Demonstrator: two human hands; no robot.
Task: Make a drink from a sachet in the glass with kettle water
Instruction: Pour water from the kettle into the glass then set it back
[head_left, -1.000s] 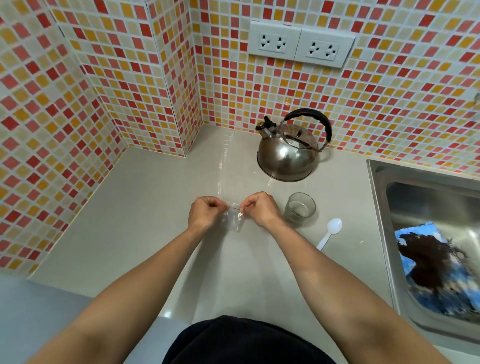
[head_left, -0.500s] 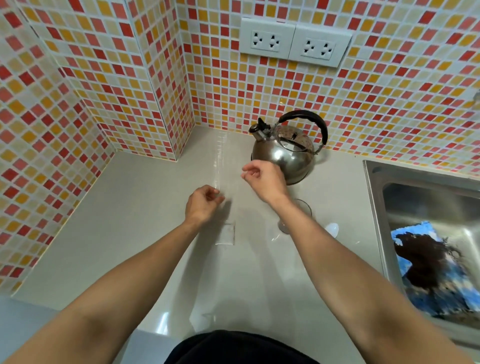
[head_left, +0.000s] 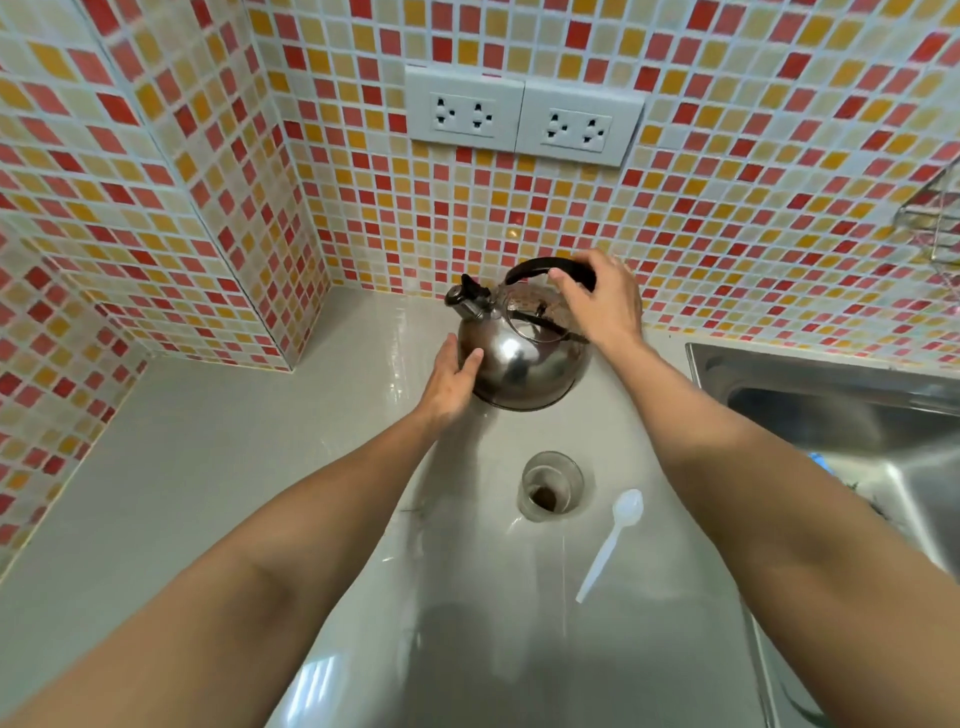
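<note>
A shiny steel kettle (head_left: 524, 369) with a black handle stands on the pale counter by the tiled back wall. My right hand (head_left: 597, 301) curls over the black handle from the right. My left hand (head_left: 452, 379) rests flat against the kettle's left side, fingers apart. A small clear glass (head_left: 551, 486) with brown powder at its bottom stands upright on the counter, nearer to me than the kettle. The sachet is out of sight, perhaps hidden under my left arm.
A white plastic spoon (head_left: 610, 543) lies right of the glass. A steel sink (head_left: 852, 415) is set into the counter at the right. Two wall sockets (head_left: 522, 117) sit above the kettle. A tiled corner pillar (head_left: 234, 234) juts out at the left.
Both hands let go of the clear sachet and moved back to the kettle. The right hand took the handle and the left hand came against the kettle's side. The glass now shows brown powder.
</note>
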